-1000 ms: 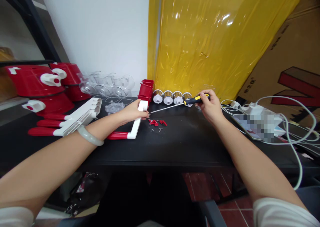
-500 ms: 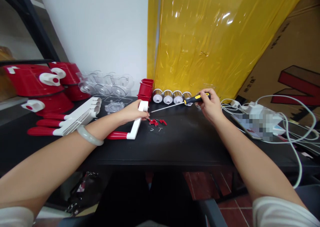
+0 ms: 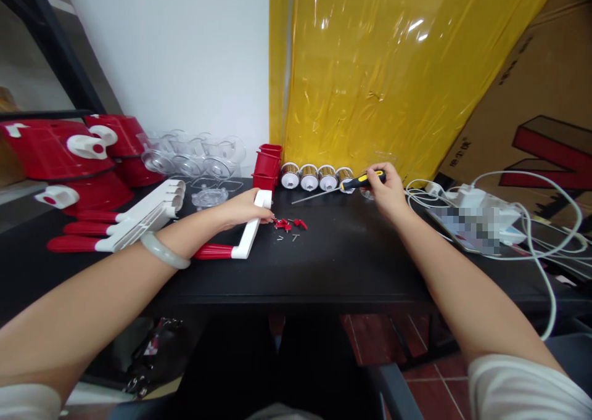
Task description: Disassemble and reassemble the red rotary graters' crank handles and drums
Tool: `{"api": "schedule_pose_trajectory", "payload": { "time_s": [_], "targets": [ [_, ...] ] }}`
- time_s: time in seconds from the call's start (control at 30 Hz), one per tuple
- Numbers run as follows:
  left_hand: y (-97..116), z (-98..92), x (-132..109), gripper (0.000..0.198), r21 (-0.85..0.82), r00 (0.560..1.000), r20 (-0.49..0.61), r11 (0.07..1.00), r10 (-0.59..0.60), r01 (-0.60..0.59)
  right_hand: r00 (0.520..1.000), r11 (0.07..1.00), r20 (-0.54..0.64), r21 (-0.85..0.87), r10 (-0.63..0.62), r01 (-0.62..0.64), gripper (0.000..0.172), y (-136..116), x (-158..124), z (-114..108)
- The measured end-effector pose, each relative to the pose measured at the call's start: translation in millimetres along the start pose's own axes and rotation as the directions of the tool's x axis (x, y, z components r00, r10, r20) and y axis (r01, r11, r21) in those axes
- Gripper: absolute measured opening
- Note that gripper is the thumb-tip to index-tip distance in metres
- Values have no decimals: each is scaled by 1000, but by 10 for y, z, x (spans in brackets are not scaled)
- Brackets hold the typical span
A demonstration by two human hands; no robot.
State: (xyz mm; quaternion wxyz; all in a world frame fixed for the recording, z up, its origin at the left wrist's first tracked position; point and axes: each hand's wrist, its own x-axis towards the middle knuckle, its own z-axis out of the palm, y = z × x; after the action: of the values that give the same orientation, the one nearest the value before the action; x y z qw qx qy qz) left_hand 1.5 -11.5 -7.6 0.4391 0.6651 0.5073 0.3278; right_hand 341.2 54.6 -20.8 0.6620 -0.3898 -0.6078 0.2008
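My left hand is closed around the upper part of a white crank handle, whose red grip points left over the black table. In my right hand is a screwdriver with a black and yellow handle. Its shaft points left, and the tip is apart from the crank handle, over the table. Small red parts lie just right of my left hand, with a few screws in front of them.
Several metal drums line the back beside stacked red pieces. Clear plastic parts, more white handles and red housings stand left. White cables and a tablet lie right.
The screwdriver tip has drawn back from the white crank handle, up and to the right. My left hand keeps its hold. The whole view has shifted slightly.
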Motion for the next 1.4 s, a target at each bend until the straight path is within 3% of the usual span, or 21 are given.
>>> {"api": "schedule_pose_trajectory", "payload": {
  "time_s": [0.3,0.57,0.7,0.87,1.1,1.23,1.4],
  "targets": [
    [31,3,-17,27,35,1000,-5,999,-25,25,997,999,-80,-46,12,-16,31,192,72,-55],
    [8,-14,-12,30,54,1000,-9,998,-25,25,999,994,-53,-106,8,-14,31,218,61,-67],
    [5,-13,-10,31,40,999,-18,998,-40,41,1000,985,11,-172,5,-3,36,254,69,-100],
    [79,16,-48,32,15,997,-26,997,-77,78,981,939,193,-338,1,66,40,353,77,-174],
    [105,0,-77,32,48,997,-26,996,-71,72,874,886,435,-464,218,10,33,437,67,-252],
    [80,-12,-70,42,12,1000,3,1000,-11,11,849,822,455,-568,268,45,27,439,60,-258],
    [127,9,-88,49,-180,997,-50,981,64,-72,838,778,458,-625,297,66,25,481,43,-227]
  ]
}}
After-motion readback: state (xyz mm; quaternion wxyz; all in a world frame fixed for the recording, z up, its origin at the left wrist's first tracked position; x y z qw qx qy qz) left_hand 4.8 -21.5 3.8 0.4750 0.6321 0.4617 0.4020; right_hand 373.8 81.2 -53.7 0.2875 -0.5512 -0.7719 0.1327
